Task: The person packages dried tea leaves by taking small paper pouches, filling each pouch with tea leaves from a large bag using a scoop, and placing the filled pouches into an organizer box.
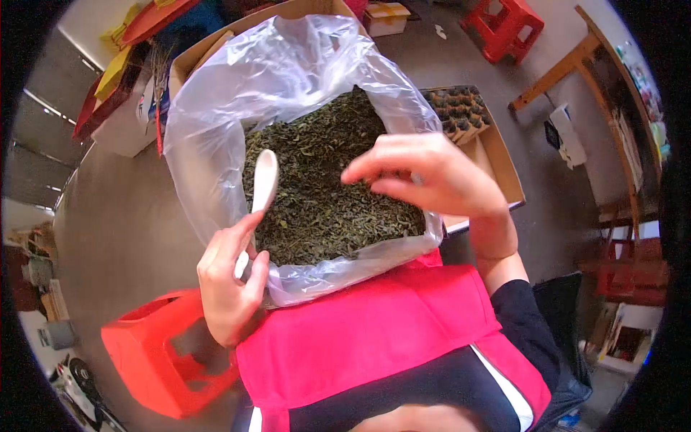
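The clear plastic bag (198,144) had its near edge low beside the pink apron (367,324), so a tug from either wrist might have spilled the dried tea leaves (324,212) inside. The white spoon (266,175), raised at the leaves' left side, could have slipped if its light grip loosened. The left hand (224,282) angled upward, fingers closed on the handle; the right hand (437,173) arched above the leaves, fingers bent, any hold unclear

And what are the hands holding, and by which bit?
The left hand holds the white spoon by its handle; nothing shows in the right hand.
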`<state>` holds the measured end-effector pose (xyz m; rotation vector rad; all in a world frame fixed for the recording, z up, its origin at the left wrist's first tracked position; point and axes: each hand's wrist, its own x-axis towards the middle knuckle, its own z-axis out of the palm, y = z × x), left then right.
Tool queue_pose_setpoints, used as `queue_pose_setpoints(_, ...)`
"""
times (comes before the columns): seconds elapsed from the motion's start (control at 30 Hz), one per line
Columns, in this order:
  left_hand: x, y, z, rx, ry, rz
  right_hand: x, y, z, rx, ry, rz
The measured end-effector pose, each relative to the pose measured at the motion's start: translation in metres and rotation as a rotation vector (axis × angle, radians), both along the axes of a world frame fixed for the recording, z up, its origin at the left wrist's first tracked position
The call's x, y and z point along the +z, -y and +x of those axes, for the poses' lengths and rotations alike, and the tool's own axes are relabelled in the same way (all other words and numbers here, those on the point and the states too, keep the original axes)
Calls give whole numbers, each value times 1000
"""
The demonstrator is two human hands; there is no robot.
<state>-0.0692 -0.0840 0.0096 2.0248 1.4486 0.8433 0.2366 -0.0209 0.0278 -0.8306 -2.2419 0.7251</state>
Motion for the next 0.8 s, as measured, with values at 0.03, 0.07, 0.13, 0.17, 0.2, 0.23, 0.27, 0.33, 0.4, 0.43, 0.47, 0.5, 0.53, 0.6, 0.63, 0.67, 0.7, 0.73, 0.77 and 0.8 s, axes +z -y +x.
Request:
queue_pose_setpoints(0.03, 1, 1, -1, 1, -11, 13, 10, -7, -1, -16, 14, -31)
queue_pose_setpoints(0.07, 3, 2, -2, -14, -23, 13, 21, -12, -1, -38, 66, -91)
queue_pose_setpoints(0.13, 8, 2, -4, -47, -49, 16, 45, -28, 4, -86, 81, 11)
queue_pose_setpoints(0.17, 4, 1, -3, -68, -20, 88, 51, -38, 7, -110, -8, -72)
queue_pose_setpoints(0.2, 4, 2, -4, -96, -18, 70, 57, -47, 9, -136, -97, -157)
queue_pose_setpoints(0.23, 5, 2, -6, -125, -18, 52, 68, -54, 10, -50, -43, -222)
queue_pose_setpoints(0.27, 6, 1, -8, -156, -20, 36, 70, -61, 10, 47, 30, -191)
queue_pose_setpoints(0.33, 6, -1, -13, -183, -78, 81, 73, -71, 12, 238, 178, -126)
queue_pose_setpoints(0.4, 10, -4, -18, -223, -157, 84, 81, -83, 22, 190, -44, -204)
queue_pose_setpoints(0.43, 10, -8, -18, -242, -188, 70, 80, -102, 37, 35, -103, -215)
queue_pose_setpoints(0.47, 11, -16, -18, -261, -221, 56, 75, -122, 47, -122, -164, -224)
queue_pose_setpoints(0.5, 12, -23, -18, -283, -255, 44, 70, -136, 41, -162, -179, -214)
queue_pose_setpoints(0.53, 12, -30, -16, -269, -353, 90, 65, -150, 28, -203, -196, -198)
queue_pose_setpoints(0.6, 6, -45, -10, -239, -549, 187, 46, -185, 16, -203, -181, -193)
queue_pose_setpoints(0.63, 2, -52, -9, -267, -650, 223, 46, -192, 8, -216, 104, -42)
queue_pose_setpoints(0.67, -7, -59, -5, -259, -685, 276, 43, -197, 0, -228, 387, 106)
queue_pose_setpoints(0.7, -17, -66, -2, -254, -720, 328, 36, -209, -4, -155, 393, 250)
queue_pose_setpoints(0.73, -22, -71, -1, -250, -755, 380, 26, -227, -6, -83, 396, 393)
queue_pose_setpoints(0.77, -22, -73, -1, -253, -810, 374, 14, -247, -7, -13, 396, 533)
queue_pose_setpoints(0.8, -22, -72, -3, -257, -800, 384, -1, -271, -8, -31, 448, 456)
